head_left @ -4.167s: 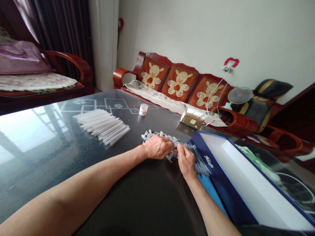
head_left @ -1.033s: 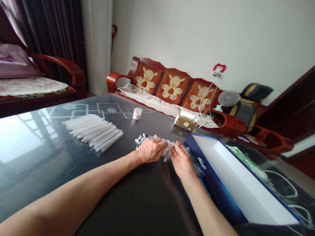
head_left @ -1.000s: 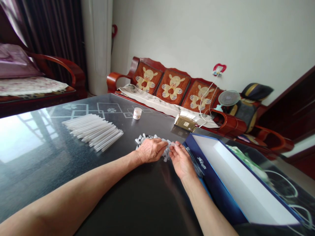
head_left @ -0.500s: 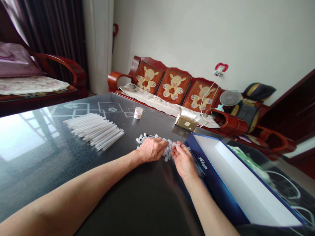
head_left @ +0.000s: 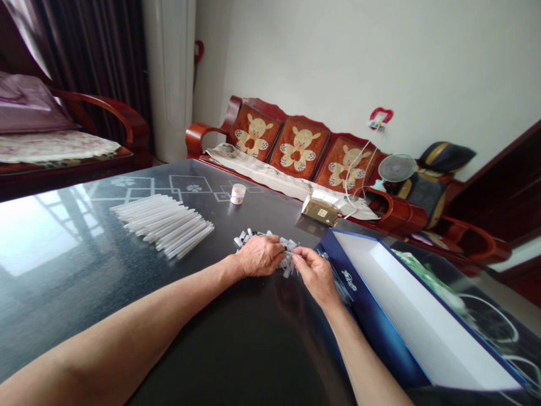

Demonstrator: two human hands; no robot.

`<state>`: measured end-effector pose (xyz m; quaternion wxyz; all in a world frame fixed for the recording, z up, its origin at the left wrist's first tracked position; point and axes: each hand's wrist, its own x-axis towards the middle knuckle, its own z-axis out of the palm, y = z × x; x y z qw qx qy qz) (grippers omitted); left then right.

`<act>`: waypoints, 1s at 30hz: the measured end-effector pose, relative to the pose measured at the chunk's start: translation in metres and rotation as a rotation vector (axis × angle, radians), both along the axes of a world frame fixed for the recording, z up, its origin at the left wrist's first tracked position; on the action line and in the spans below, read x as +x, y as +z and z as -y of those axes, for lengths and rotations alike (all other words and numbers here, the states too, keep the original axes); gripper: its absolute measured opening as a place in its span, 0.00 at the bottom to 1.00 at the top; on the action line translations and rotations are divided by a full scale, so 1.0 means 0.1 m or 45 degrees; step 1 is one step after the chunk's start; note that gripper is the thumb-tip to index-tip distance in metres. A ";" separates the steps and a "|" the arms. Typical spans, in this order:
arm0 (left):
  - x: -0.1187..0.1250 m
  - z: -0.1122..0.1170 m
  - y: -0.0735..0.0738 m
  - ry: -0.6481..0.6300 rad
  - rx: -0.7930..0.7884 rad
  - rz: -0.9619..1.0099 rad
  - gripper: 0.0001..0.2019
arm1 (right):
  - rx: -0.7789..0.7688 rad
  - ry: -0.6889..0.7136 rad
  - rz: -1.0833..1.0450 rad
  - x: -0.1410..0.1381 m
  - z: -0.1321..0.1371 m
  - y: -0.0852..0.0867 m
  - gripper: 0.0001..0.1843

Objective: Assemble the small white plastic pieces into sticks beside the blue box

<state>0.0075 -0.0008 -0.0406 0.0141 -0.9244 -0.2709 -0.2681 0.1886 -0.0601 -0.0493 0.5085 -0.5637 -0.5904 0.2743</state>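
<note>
Head view: living room, wooden sofa [head_left: 253, 127] with rabbit-pattern cushions along the far wall; dark glass-topped worktop [head_left: 71, 316] in the foreground. On it: bundle of white plastic tubes [head_left: 163, 225], lying side by side, left of centre; small white jar [head_left: 238, 193] and gold-brown packet [head_left: 320, 211] further back. Pile of small grey-white plastic pieces [head_left: 253, 234] lies mid-worktop, between the bundle and the open blue box [head_left: 374, 327]. Left hand [head_left: 260, 256] rests palm-down on the pile; grip hidden. Right hand [head_left: 316, 276] pinches at the pile's right end, just beside the box; one piece or several, too small to tell.
</note>
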 end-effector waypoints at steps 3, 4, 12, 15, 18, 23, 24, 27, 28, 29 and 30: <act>0.00 -0.01 0.01 -0.012 0.003 -0.029 0.15 | -0.064 0.006 0.001 -0.01 0.01 0.02 0.15; 0.00 -0.02 0.01 -0.014 0.009 -0.039 0.15 | -0.077 0.000 -0.024 -0.01 0.01 0.02 0.15; -0.01 -0.02 -0.04 -0.066 0.180 -0.084 0.14 | -0.249 -0.045 -0.456 -0.11 0.04 -0.01 0.19; 0.00 -0.03 -0.05 -0.076 0.258 -0.093 0.12 | -0.303 -0.019 -0.577 -0.14 0.06 0.04 0.19; 0.00 -0.03 -0.06 -0.083 0.306 -0.101 0.11 | -0.353 -0.008 -0.666 -0.16 0.07 0.08 0.18; 0.00 -0.02 -0.06 -0.096 0.322 -0.104 0.12 | -0.437 0.044 -0.756 -0.16 0.06 0.11 0.14; 0.01 -0.02 -0.06 -0.094 0.321 -0.110 0.12 | -0.453 0.057 -0.759 -0.15 0.06 0.13 0.13; 0.01 0.00 -0.07 -0.079 0.316 -0.134 0.11 | -0.500 0.070 -0.768 -0.14 0.06 0.16 0.12; 0.01 0.00 -0.08 -0.076 0.314 -0.142 0.11 | -0.517 0.068 -0.772 -0.14 0.06 0.17 0.11; 0.02 0.00 -0.08 -0.076 0.311 -0.148 0.11 | -0.535 0.063 -0.775 -0.14 0.06 0.18 0.10; 0.02 0.01 -0.09 -0.078 0.307 -0.153 0.11 | -0.553 0.054 -0.774 -0.14 0.06 0.19 0.10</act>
